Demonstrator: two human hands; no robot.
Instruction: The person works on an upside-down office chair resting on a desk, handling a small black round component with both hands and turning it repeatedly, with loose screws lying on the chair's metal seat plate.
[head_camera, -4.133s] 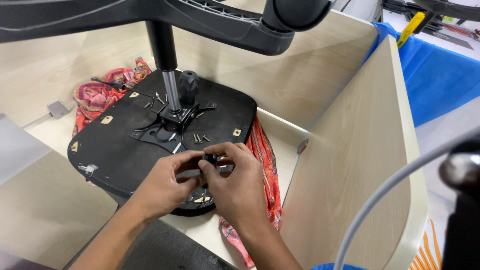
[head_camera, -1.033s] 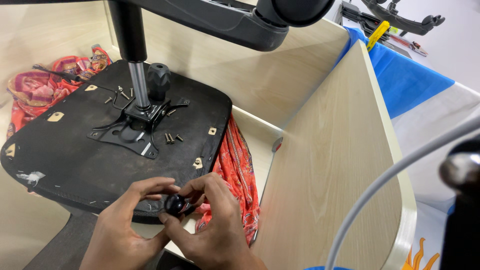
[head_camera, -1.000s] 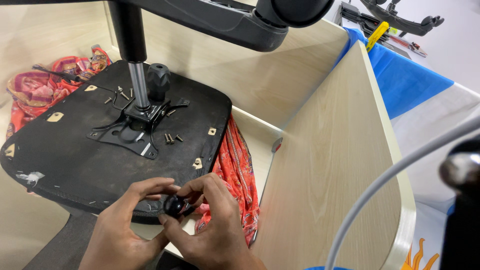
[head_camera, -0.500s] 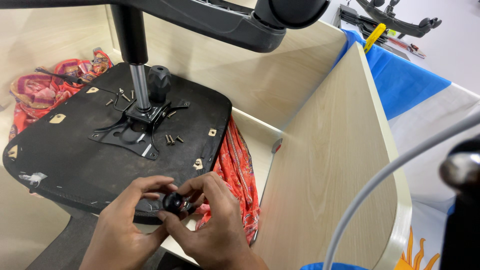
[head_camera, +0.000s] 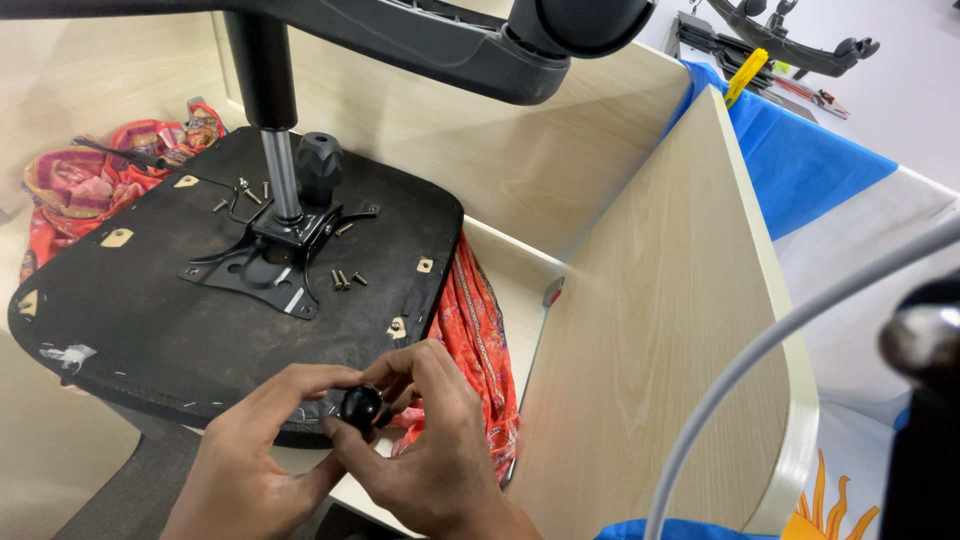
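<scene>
At seat front edge, head view: small black knob (head_camera: 362, 406) is pinched between left hand (head_camera: 262, 455) and right hand (head_camera: 432, 440), as half a second ago. Upturned chair seat (head_camera: 150, 310) unmoved; loose screws (head_camera: 345, 280) untouched beside the mounting plate (head_camera: 262, 262).

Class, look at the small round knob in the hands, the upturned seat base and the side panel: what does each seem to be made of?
Knob: probably plastic, black and glossy. Seat base: black fabric, matt, stapled along the edge. Side panel: pale wood-grain board, likely laminate.
</scene>
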